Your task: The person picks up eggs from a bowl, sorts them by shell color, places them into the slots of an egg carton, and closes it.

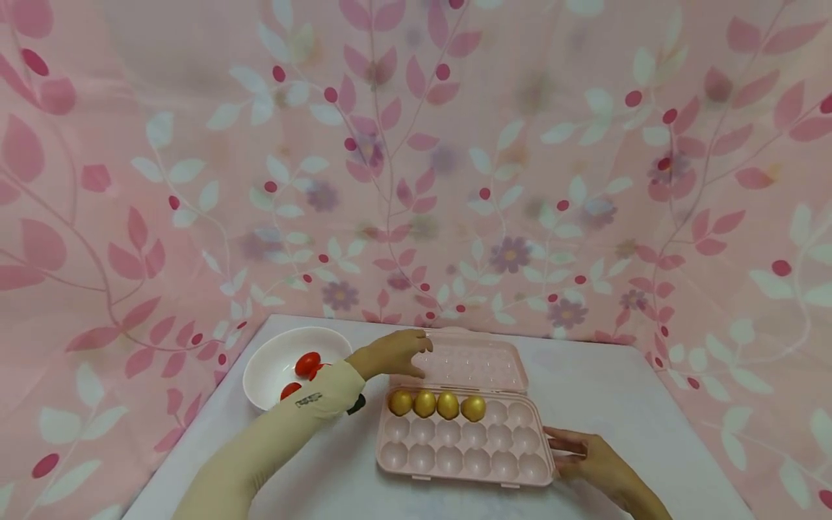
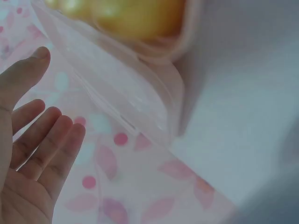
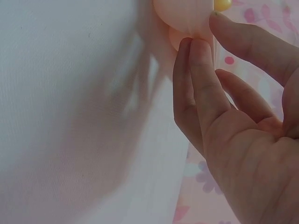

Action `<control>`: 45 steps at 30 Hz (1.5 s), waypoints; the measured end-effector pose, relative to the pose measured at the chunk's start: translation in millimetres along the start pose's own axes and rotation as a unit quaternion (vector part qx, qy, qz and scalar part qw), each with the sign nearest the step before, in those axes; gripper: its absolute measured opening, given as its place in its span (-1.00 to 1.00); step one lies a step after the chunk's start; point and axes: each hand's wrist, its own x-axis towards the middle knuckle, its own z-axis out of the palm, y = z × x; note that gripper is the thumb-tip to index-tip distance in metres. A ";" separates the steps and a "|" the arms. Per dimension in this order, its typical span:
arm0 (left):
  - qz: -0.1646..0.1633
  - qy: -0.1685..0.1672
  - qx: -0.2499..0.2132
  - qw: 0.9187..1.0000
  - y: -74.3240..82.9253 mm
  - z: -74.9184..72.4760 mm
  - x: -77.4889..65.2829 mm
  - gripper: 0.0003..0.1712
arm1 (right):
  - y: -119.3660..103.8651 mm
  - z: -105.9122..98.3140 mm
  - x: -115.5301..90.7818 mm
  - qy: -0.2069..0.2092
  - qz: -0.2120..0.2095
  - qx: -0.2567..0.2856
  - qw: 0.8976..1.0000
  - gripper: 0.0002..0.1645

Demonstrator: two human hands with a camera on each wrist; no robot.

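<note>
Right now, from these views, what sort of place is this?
Probably a staged tabletop booth rather than a working kitchen: a pink floral backdrop rises on three sides of a white-covered table, which bears an open pink egg box and a white bowl.

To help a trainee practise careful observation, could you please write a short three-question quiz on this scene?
1. How many gold eggs sit in the pink egg tray?
2. True or false: the left hand grips a gold egg.
3. Which touches the tray's right end: A) the left hand, B) the right hand, C) the white bowl?

Key: 1. Four. 2. False. 3. B.
</note>
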 end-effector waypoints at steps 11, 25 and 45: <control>-0.028 0.018 0.002 0.999 -43.6 -26.4 -50.5 -0.52 | 6.0 -5.2 -7.2 -0.010 -0.019 -0.023 1.000 -0.18; -0.268 -0.104 0.004 0.958 -100.1 -40.8 -126.5 -0.52 | 7.2 -1.8 -1.9 -0.024 -0.014 -0.020 0.999 -0.22; -0.410 -0.177 -0.128 0.885 -115.4 -20.8 -144.8 -0.66 | 6.9 -2.3 2.1 -0.021 -0.013 -0.021 0.999 -0.18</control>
